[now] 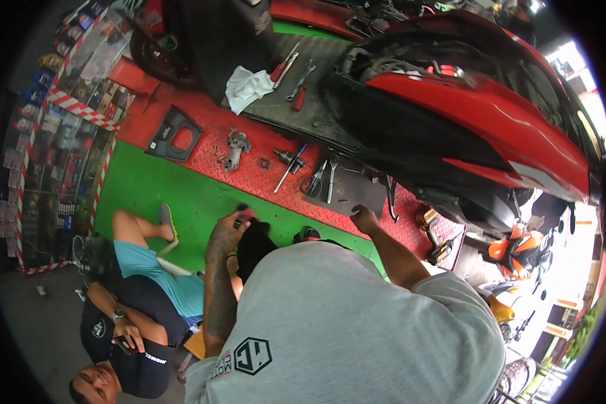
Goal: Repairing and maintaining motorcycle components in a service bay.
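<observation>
My left hand (229, 229) is low over the green floor beside my dark trouser leg, its fingers curled; a blurred red and black thing (248, 213) shows at the fingertips. My right hand (365, 220) reaches to the edge of a dark mat (350, 183), fingers bent in, their grip too small to make out. On that mat lie a wrench (332, 178), black-handled pliers (314, 180) and a small bolt (343, 200). Left of them, on red tread plate, are a blue-handled screwdriver (291, 167), a machined shaft part (288, 157), a ring (264, 163) and a grey metal housing (236, 149).
A red and black scooter (451, 101) stands on the raised platform at right. A white cloth (248, 87), red-handled screwdriver (299, 99) and black panel (175, 135) lie farther left. A gold power tool (436, 232) sits at right. Another person (141, 330) sits at left, holding a phone.
</observation>
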Available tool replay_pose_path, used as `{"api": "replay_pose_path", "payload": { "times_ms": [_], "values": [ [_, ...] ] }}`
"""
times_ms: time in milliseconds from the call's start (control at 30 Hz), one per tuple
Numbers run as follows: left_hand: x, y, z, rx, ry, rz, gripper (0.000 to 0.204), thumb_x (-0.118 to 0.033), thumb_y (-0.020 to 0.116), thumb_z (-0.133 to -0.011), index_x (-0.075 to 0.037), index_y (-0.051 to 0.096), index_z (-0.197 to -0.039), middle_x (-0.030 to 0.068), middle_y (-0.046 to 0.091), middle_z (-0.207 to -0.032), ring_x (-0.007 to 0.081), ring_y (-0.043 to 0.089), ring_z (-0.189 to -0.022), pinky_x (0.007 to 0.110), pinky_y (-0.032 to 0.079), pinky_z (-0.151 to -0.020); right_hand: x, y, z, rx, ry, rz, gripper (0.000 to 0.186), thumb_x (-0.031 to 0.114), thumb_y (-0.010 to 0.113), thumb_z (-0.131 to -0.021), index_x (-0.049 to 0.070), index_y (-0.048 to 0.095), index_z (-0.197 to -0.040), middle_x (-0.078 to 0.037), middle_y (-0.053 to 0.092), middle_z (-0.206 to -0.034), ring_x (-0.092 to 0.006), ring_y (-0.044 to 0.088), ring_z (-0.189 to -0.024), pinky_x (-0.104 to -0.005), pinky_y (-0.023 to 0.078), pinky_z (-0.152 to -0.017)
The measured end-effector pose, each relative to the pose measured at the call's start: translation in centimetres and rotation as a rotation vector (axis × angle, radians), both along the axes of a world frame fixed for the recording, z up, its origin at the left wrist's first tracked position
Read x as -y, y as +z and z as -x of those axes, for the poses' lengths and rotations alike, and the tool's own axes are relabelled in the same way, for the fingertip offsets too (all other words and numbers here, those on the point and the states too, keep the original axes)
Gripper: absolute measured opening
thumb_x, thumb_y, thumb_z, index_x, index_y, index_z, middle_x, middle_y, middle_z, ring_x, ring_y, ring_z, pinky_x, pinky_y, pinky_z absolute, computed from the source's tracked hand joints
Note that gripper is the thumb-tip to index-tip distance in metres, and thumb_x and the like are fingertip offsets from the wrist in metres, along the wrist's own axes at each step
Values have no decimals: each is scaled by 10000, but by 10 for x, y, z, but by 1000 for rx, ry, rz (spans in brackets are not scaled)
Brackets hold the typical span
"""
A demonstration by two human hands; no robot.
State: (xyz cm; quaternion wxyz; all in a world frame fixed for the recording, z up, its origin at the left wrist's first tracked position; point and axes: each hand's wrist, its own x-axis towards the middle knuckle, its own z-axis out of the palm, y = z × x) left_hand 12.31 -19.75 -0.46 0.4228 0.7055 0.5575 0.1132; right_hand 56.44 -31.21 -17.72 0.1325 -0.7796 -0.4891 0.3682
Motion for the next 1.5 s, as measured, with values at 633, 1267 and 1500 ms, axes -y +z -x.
{"api": "replay_pose_path", "payload": {
  "times_ms": [633, 1267, 1500],
  "values": [
    [-137, -88, 390, -162, 200, 396, 348, -187, 639, -889, -6, 606, -1185, 208, 701, -977, 310, 694, -869, 396, 532, -784, -160, 5, 166, 551, -607, 198, 336, 311, 663, -767, 42, 694, -966, -219, 699, -927, -391, 680, -898, -479, 537, -799],
    [-415, -114, 575, -150, 208, 302, 558, -289, 757, -735, -2, 621, -1194, 214, 660, -1147, 317, 642, -1058, 406, 503, -919, -297, -16, 419, -643, -13, 1181, 505, 400, 602, -914, 218, 494, -1372, -30, 619, -1216, -252, 616, -1024, -465, 542, -826],
    [-441, -171, 737, -132, 452, 518, 555, -326, 793, -736, -17, 650, -1175, 178, 697, -1076, 283, 674, -990, 373, 524, -877, -468, 68, 535, -616, 310, 1182, 512, 389, 599, -909, 253, 472, -1386, -20, 561, -1323, -241, 583, -1135, -480, 517, -890]
  ]
}}
